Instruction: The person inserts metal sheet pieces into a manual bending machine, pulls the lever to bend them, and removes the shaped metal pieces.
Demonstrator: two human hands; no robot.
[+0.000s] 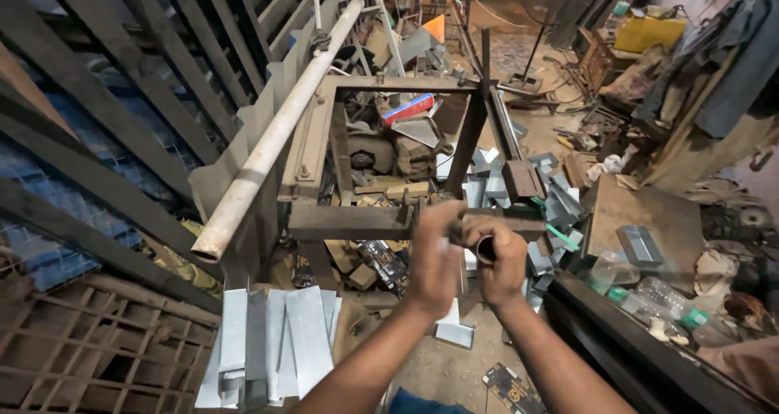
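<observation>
Both hands up front, over a cluttered workshop floor. Right hand (499,261) clenched around a short dark tube (485,249), open end facing the camera, tube sticking out betw thumb & forefinger. Left hand (434,256) flat-ish, fingers together & extended, palm turned toward the tube end, just beside it; grasping anything? can't tell, though a pale sliver shows at its edge. Both hands directly in front of the rusty metal frame (381,219), near its lower front bar.

Long pale pipe (276,134) lying diagonally along the frame's left side, cut end nearest the camera. Stack of folded grey sheet-metal pieces (280,345) on the floor at lower left, w/ a rusty grid panel (89,341) beside it. More grey metal offcuts (560,203) piled right of the frame. Brown flat board (641,211) further right w/ a small grey tray on it. Clear plastic bottles (649,296) lying near the dark bench edge at lower right. Yellow container (649,32) far back, top right.
</observation>
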